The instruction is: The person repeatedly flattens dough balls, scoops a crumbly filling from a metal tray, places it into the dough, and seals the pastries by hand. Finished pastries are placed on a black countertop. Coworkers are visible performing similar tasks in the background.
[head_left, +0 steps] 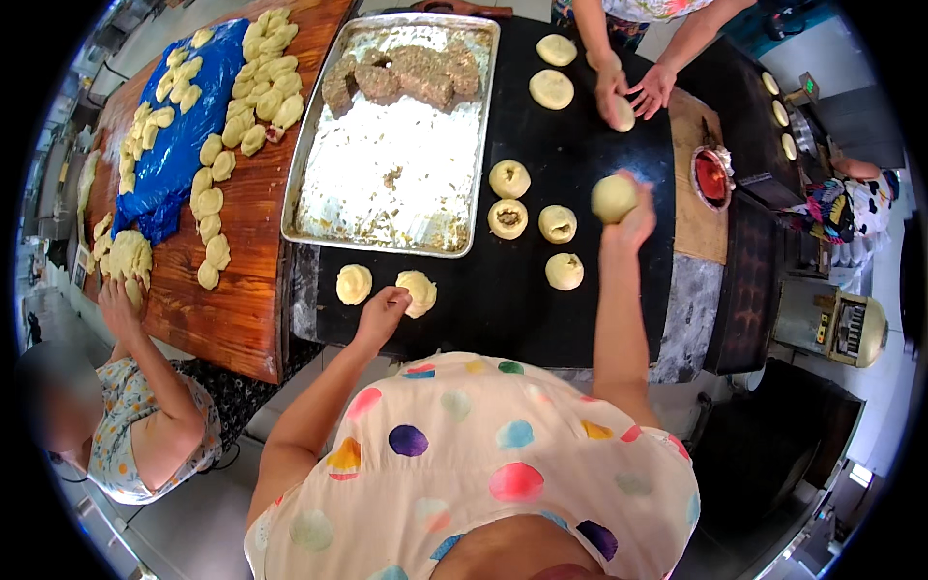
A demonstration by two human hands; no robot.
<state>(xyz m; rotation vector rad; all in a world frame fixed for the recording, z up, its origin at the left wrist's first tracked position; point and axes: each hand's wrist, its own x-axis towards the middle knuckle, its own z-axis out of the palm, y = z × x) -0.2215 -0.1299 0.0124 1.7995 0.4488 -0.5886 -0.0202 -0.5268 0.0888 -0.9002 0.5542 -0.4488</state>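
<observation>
My left hand (389,305) pinches the edge of a folded dough piece (418,293) at the near left of the black work surface. Beside it lies another dough piece (354,283). On the right, my right hand (635,215) is closed around a smooth round dough ball (613,198); the hand is slightly blurred, and its fingers are partly hidden behind the ball. Between my hands sit several dough rounds, among them one with brown filling showing in its open top (507,219) and a less open one (557,224).
A metal tray (387,242) holds brown crumbly filling (416,75). On the wooden table (253,329) are a blue plastic sheet (198,106) and many dough pieces, handled by a co-worker. Across from me, another person's hands (633,92) work dough beside flattened rounds (551,89). A red-filled bowl (712,178) stands right.
</observation>
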